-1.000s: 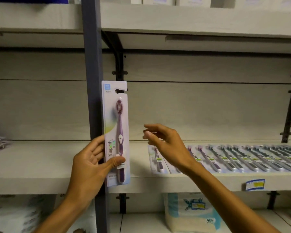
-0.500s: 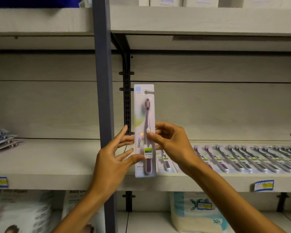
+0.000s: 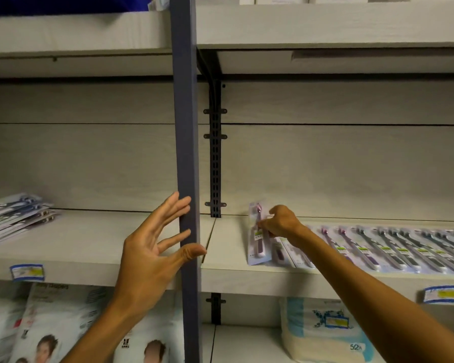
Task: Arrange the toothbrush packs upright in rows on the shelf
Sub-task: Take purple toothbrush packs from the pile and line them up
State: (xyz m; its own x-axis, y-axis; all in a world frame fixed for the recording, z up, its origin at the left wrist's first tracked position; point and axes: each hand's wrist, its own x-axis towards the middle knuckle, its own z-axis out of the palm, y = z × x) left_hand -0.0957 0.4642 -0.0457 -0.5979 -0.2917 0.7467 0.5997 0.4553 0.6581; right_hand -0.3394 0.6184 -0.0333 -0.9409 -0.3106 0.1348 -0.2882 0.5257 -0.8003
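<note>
Toothbrush pack, purple brush inside, sits at the left end of the row on the right-hand shelf, its top edge raised toward the back panel and its lower edge near the shelf front; I cannot tell whether the lower edge rests on the board. I see the right hand pinching this pack at about mid-height, fingers curled onto its right edge. Just beside it to the right, the row's other packs lie overlapping one another, heads toward the back, and run to the frame's right edge. I note the left hand empty, palm facing right, fingers spread and straight, raised in front of the left shelf bay; its fingertips and thumb reach the grey upright post that divides the two bays, though I cannot confirm contact. On the left bay a loose stack of packs lies flat near the frame's left edge, well apart from both hands. Blue price tags are fixed to the shelf fronts. Below, I see nappy bags on the lower shelf
</note>
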